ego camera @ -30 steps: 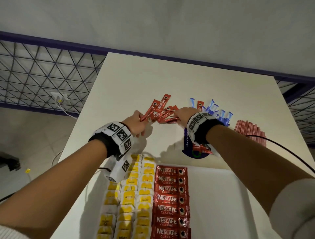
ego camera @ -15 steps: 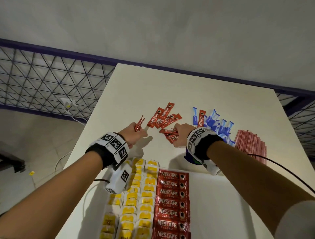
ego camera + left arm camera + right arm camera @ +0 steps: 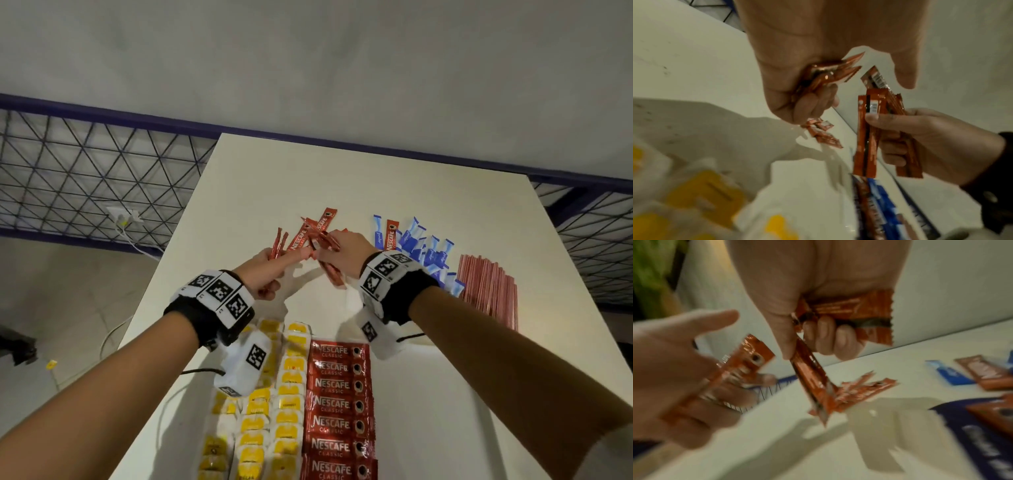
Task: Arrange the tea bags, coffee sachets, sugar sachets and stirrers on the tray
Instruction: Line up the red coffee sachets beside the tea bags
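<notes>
Left hand point(image 3: 263, 270): fingers curled round a few red coffee sachets point(image 3: 278, 244).
Right hand point(image 3: 346, 255): gripping a bundle of the same sachets.
Loose sachets point(image 3: 310, 229): on the surface point(image 3: 342, 178), far of both hands.
Sugar sachets point(image 3: 423, 251): right of them.
Stirrers point(image 3: 488, 291): far right.

White worktop point(image 3: 342, 178), loaded toward the near half.

On it: loose red coffee sachets point(image 3: 298, 239) at centre; blue sugar sachets point(image 3: 423, 248) heaped to their right, one red sachet among them; a bundle of reddish stirrers point(image 3: 488, 291) just right of those. Nearer, a white tray point(image 3: 445, 411) carrying columns of yellow-tagged tea bags point(image 3: 289, 380) beside a column of red coffee sachets.
</notes>
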A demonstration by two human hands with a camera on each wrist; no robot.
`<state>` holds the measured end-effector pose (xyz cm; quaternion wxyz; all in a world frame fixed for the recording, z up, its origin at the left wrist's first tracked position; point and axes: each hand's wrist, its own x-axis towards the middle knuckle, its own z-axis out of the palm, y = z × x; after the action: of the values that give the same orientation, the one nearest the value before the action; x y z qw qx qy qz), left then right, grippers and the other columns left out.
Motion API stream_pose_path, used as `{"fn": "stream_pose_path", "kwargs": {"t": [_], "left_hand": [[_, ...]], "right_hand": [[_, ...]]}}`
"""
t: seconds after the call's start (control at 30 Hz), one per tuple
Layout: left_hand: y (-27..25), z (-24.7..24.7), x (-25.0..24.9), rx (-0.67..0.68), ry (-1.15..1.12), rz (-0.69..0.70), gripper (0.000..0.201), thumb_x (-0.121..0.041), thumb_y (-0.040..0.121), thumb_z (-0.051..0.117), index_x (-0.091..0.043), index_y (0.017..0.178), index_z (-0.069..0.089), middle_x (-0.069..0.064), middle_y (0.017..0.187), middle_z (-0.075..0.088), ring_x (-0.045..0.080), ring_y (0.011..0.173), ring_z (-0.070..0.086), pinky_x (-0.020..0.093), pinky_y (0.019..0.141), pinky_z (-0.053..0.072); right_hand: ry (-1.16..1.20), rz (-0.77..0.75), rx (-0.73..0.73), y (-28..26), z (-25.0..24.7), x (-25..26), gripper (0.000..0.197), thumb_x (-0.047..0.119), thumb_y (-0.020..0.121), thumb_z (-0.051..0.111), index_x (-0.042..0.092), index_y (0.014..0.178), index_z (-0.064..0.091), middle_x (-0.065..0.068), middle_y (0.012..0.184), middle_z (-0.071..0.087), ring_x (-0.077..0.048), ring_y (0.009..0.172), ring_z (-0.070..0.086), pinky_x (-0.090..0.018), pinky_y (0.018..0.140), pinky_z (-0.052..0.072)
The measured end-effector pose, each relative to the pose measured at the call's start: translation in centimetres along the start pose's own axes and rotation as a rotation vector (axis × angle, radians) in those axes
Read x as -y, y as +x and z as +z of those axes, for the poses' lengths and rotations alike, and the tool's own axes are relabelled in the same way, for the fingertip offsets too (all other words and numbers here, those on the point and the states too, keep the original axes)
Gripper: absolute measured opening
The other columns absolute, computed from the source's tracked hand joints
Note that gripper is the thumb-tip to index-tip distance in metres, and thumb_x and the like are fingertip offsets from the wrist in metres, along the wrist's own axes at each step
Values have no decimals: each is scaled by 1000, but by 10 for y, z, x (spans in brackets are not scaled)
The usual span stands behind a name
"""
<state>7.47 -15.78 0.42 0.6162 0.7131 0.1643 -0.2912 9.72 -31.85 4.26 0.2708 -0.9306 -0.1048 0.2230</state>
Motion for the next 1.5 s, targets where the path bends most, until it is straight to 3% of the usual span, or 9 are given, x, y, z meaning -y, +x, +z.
{"fn": "stream_pose_path", "kwargs": {"t": [0.13, 0.3, 0.5, 0.7, 0.8, 0.93, 1.1, 1.27, 1.5], "left_hand": [[-27, 20, -15, 68, -132, 69, 52, -64, 68, 65, -18, 90, 55, 1, 60, 43, 10, 45, 39, 16, 40, 27], [-72, 37, -3, 82, -290, -40, 49, -63, 77, 56, -16, 90, 57, 3, 62, 49, 10, 49, 41, 17, 40, 39], [-113, 51, 27, 70, -230, 16, 59, -62, 88, 40, -8, 80, 61, 6, 47, 56, 15, 44, 54, 26, 51, 49], [-139, 65, 49, 63, -201, -40, 52, -54, 88, 46, -5, 92, 63, 11, 57, 61, 20, 44, 59, 27, 52, 53], [-148, 75, 58, 79, -245, -11, 41, -43, 93, 45, -8, 80, 62, 11, 67, 63, 17, 50, 62, 22, 51, 52], [-158, 83, 72, 98, -270, 19, 34, -37, 95, 45, -9, 93, 64, 8, 80, 71, 15, 66, 68, 21, 54, 53], [-169, 81, 86, 71, -267, 24, 26, -28, 92, 52, -4, 97, 60, 6, 61, 70, 16, 49, 66, 23, 44, 51], [-176, 81, 93, 108, -196, -11, 28, -29, 93, 52, -4, 100, 60, 8, 69, 71, 18, 55, 67, 35, 60, 58], [-185, 76, 96, 49, -172, -72, 21, -8, 91, 39, -13, 71, 41, -1, 42, 42, 12, 33, 38, 15, 37, 33]], "right_hand": [[286, -40, -71, -28, 10, 30, 27, 9, 91, 50, 22, 68, 45, 5, 61, 43, -2, 49, 43, -12, 44, 32], [370, -92, -13, -75, 27, 56, 24, 1, 90, 44, 9, 112, 49, -4, 85, 59, -8, 71, 55, -9, 52, 39], [650, 67, 121, -132, 47, 61, 14, -2, 84, 44, 10, 81, 50, -8, 58, 45, -12, 38, 40, -23, 43, 31], [375, 57, 189, -173, 60, 53, 18, 12, 96, 36, 6, 112, 43, -8, 56, 50, -13, 36, 44, -26, 44, 36], [237, 30, 152, -190, 69, 46, 29, 18, 98, 38, 5, 122, 45, -7, 65, 56, -15, 55, 56, -24, 55, 43], [267, 8, 94, -208, 75, 32, 45, 30, 95, 46, 11, 136, 38, -10, 121, 58, -21, 102, 60, -28, 85, 47], [684, 253, 125, -224, 83, 13, 18, 25, 94, 45, 22, 111, 38, 9, 44, 46, -2, 29, 34, -18, 40, 22], [894, 254, 226, -233, 87, 1, 18, 8, 93, 38, 19, 79, 35, 3, 43, 34, -6, 30, 22, -12, 38, 17], [814, 186, 143, -241, 86, -15, 16, 9, 91, 52, 24, 86, 48, 9, 46, 41, -6, 39, 26, -18, 38, 22]]}}
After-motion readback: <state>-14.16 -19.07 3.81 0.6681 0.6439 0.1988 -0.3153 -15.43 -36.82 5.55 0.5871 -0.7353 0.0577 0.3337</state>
